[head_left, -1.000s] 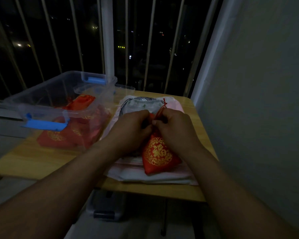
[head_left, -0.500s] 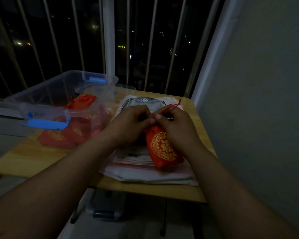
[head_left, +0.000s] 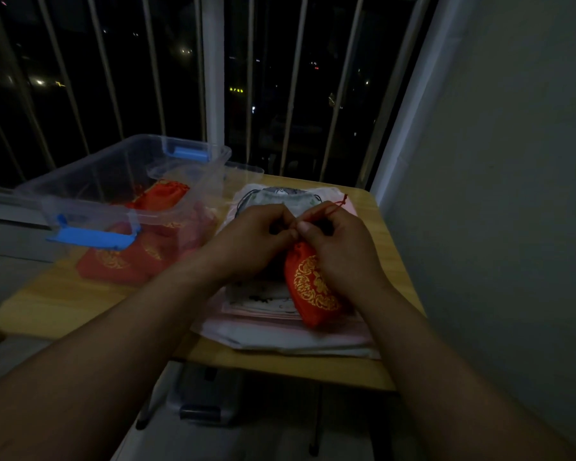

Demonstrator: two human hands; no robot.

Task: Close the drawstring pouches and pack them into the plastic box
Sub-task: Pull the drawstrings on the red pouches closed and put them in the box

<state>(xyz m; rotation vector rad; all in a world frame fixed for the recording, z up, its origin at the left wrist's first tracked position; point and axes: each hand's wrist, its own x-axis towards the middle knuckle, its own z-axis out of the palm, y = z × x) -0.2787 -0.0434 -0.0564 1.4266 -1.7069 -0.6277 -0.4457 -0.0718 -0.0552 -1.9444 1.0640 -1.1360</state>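
A red drawstring pouch (head_left: 313,287) with gold embroidery lies tilted on a stack of pale pouches (head_left: 290,334) at the table's right. My left hand (head_left: 250,241) and my right hand (head_left: 343,251) meet at its gathered neck, fingers pinching there. A thin red cord (head_left: 326,209) runs up and right from my right hand's fingers. A grey printed pouch (head_left: 280,197) lies behind my hands. The clear plastic box (head_left: 120,181) with blue latches stands at the left, holding several red pouches (head_left: 160,197).
The small wooden table (head_left: 47,304) ends close to my body and at the right beside a pale wall (head_left: 496,194). A barred window (head_left: 213,78) rises behind the table. The box's clear lid (head_left: 243,169) leans behind the box.
The red pouch's neck has drawn tighter and the pouch has tilted and shifted right. The red cord now stretches out farther to the upper right.
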